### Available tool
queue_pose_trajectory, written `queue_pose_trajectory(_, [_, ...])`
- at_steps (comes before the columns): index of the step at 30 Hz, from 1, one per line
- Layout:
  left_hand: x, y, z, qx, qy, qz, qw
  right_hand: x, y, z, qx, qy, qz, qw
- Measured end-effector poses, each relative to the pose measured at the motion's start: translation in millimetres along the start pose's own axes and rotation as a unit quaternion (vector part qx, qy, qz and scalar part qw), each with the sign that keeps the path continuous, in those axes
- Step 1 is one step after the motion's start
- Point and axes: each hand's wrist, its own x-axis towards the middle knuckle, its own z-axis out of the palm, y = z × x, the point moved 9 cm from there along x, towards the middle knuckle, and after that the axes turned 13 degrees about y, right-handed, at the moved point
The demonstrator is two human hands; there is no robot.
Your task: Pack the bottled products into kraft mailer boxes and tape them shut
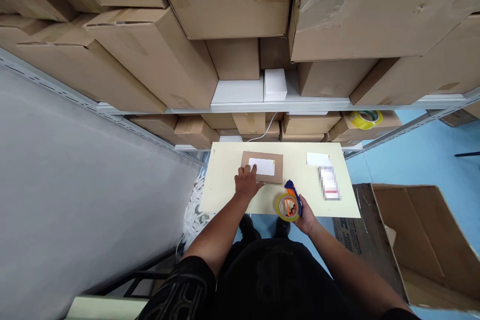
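Observation:
A small flat cardboard box lies on the pale yellow tabletop, with a white label on its upper face. My left hand rests on the box's near left part, fingers spread over the top and the label's edge, thumb by the near side. At the table's front edge my right hand grips a blue and orange tape dispenser loaded with a roll of clear yellowish tape. The dispenser's blue head is close to the box's near right corner, apart from it.
A white label sheet and a blurred-out item lie on the table's right. Shelves behind hold stacked cartons, white cards and a yellow tape roll. An open carton stands right; paper scraps lie left.

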Motion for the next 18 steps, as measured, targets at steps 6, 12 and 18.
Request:
queue_pose_trajectory(6, [-32.0, 10.4, 3.8, -0.048, 0.021, 0.046, 0.998, 19.8, -58.1, 46.0, -0.004, -0.012, -0.024, 1.0])
queue_pose_trajectory(12, [-35.4, 1.4, 10.1, -0.058, -0.073, 0.218, 0.971, 37.6, -122.4, 65.7, -0.118, 0.023, -0.013, 0.993])
queue_pose_trajectory(18, [4.3, -21.9, 9.3, -0.003, -0.058, 0.239, 0.969, 55.3, -140.2, 79.2, -0.189, 0.008, -0.001, 0.982])
